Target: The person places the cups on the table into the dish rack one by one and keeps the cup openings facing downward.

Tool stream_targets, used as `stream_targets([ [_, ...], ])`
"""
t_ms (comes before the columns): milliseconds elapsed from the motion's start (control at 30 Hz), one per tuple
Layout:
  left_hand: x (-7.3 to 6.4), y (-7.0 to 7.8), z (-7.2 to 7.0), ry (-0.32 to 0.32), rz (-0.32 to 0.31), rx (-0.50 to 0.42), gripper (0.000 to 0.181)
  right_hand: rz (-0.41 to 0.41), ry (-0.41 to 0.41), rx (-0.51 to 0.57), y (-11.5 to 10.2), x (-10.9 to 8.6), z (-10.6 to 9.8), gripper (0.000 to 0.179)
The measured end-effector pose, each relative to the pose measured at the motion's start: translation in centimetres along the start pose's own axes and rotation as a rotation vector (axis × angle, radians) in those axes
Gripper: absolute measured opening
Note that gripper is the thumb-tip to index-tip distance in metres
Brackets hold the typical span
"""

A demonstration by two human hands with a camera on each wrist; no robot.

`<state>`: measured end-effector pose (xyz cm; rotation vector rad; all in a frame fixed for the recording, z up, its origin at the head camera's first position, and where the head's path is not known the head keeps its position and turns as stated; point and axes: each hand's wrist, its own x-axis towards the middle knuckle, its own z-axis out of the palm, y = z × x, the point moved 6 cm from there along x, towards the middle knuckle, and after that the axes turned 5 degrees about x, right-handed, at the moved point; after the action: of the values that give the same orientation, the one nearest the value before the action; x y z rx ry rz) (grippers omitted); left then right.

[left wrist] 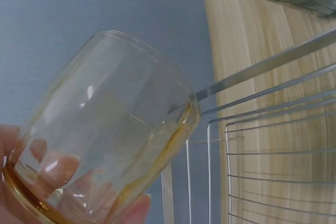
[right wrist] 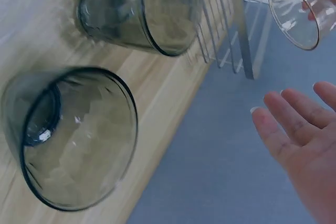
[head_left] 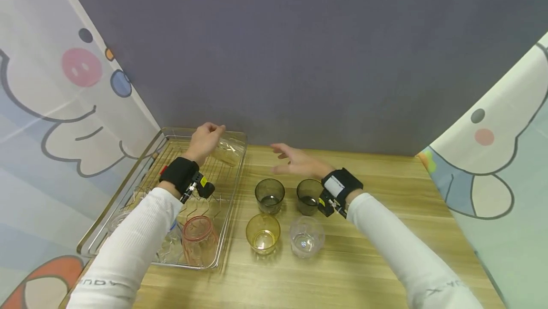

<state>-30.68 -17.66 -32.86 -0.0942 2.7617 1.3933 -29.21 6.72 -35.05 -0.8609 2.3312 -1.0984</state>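
Left hand (head_left: 205,142) grips tilted amber glass (head_left: 229,151) over wire rack (head_left: 222,180); right hand (head_left: 297,161) released, near smoky glasses (head_left: 269,196).

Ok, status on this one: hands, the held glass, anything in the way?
Left hand gripping amber-tinted glass tumbler by its base, tilted above wire dish rack. Right hand empty, touching nothing. No obstruction visible between tumbler and right hand.

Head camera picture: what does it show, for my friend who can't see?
A person's left hand holds an amber-tinted clear glass over a silver metal wire rack; the right hand is open and empty. On the pale wooden table stand two round smoky-grey glasses, one round yellow glass and one round clear glass.
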Motion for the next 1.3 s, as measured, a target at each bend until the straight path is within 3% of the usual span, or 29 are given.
stream_targets([
  [233, -0.1, -0.3, 0.0, 0.029, 0.019, 0.119, 0.049, -0.013, -0.054, -0.018, 0.2, 0.4, 2.2, 0.082],
  [500, -0.1, -0.2, 0.5, 0.093, 0.110, 0.430, 0.041, 0.021, -0.079, 0.030, 0.6, 0.8, 4.5, 0.083],
  [600, -0.1, -0.6, 1.1, 0.100, 0.133, 0.503, 0.040, 0.040, -0.096, 0.021, 0.8, 0.9, 5.2, 0.084],
  [800, 0.0, -1.3, 2.2, 0.060, 0.144, 0.584, 0.033, 0.043, -0.156, -0.002, 0.6, 0.6, 6.5, 0.084],
  [1133, -0.2, -2.3, 3.6, -0.031, 0.049, 0.657, 0.032, 0.053, -0.181, 0.029, 1.1, 0.2, 7.1, 0.078],
  [1300, -0.5, -2.1, 3.8, -0.039, 0.040, 0.678, 0.031, 0.059, -0.182, 0.052, 1.3, 0.1, 7.2, 0.078],
])
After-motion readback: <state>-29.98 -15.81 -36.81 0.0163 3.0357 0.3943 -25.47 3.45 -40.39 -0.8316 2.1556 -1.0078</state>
